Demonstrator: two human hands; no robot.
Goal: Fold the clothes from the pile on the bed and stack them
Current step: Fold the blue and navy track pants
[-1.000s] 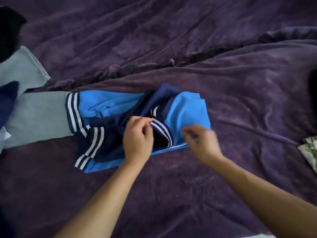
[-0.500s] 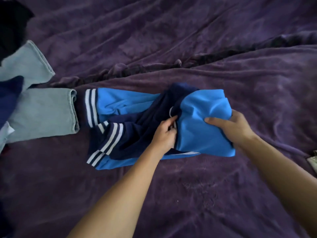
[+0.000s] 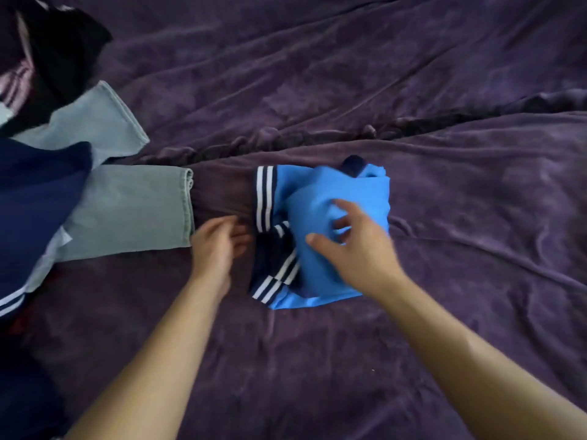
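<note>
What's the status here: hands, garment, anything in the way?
Left hand open beside the striped cuffs. Right hand open, spread over the folded blue garment. Jeans lie apart to its left, not in the way.

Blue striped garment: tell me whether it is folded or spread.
Folded: the blue striped garment lies as a compact bundle, its light blue panel doubled over the navy striped part.

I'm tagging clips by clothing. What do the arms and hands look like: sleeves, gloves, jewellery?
Nothing worn shows: no sleeves up to the frame's edge, no gloves on the left hand or right hand, no watch or band at the wrists, no ring in view. The right hand is blurred, so a thin ring could be missed.
</note>
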